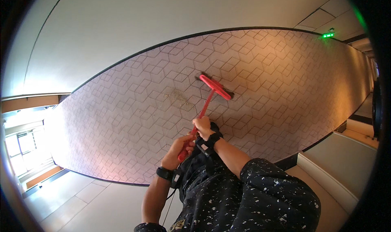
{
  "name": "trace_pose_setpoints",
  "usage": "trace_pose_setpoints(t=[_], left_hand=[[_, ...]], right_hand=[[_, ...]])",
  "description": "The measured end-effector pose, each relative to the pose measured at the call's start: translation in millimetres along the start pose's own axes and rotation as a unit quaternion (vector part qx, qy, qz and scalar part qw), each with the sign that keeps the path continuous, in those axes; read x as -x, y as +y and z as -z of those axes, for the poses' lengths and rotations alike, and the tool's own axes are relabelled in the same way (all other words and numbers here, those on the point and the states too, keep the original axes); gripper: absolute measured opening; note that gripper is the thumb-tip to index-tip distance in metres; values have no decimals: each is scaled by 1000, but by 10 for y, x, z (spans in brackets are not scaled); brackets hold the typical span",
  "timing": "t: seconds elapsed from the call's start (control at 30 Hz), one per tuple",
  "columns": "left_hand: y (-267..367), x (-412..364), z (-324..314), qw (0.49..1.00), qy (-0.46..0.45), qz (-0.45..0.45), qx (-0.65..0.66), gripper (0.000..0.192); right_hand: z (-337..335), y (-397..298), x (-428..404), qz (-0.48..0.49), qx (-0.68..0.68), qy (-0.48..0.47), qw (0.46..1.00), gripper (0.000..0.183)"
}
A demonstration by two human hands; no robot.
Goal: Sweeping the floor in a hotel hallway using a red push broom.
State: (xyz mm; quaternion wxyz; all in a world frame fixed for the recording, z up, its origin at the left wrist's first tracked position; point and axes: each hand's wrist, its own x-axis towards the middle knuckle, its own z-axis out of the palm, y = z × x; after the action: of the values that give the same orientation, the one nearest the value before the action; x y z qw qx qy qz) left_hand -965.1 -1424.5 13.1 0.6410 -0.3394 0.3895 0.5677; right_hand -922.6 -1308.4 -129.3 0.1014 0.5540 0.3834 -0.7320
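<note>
A red broom (206, 104) slants away from my body across the patterned carpet. Its red head (215, 87) has dark bristles, which appear to rest on the carpet. My right hand (202, 127) wraps around the handle on the side nearer the head. Lower down, close to the handle's rounded end, my left hand (182, 146) grips it too. Loose, pale straw-like debris (178, 98) lies scattered on the carpet to the left of the broom head, apart from the bristles. Both wrists wear black straps with small devices.
Patterned carpet (128, 109) runs along a corridor between pale walls (171, 15) with dark skirting. A bright window (27, 146) is at the far left. A green lit sign (328, 35) shows at the upper right. A door recess (339, 164) opens at the lower right.
</note>
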Motion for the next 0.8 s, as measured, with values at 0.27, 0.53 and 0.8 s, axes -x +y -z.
trace_pose_setpoints(t=[0.27, 0.53, 0.8], left_hand=[[-130, -410, 56, 998, 45, 22, 46, 12], [214, 456, 242, 977, 165, -105, 79, 10], [275, 894, 228, 972, 143, -155, 106, 11]], right_hand=[[213, 334, -360, -7, -79, 49, 996, 24], [-1076, 367, -81, -60, -61, -80, 993, 21], [-1502, 207, 171, 12, -78, -116, 990, 20]])
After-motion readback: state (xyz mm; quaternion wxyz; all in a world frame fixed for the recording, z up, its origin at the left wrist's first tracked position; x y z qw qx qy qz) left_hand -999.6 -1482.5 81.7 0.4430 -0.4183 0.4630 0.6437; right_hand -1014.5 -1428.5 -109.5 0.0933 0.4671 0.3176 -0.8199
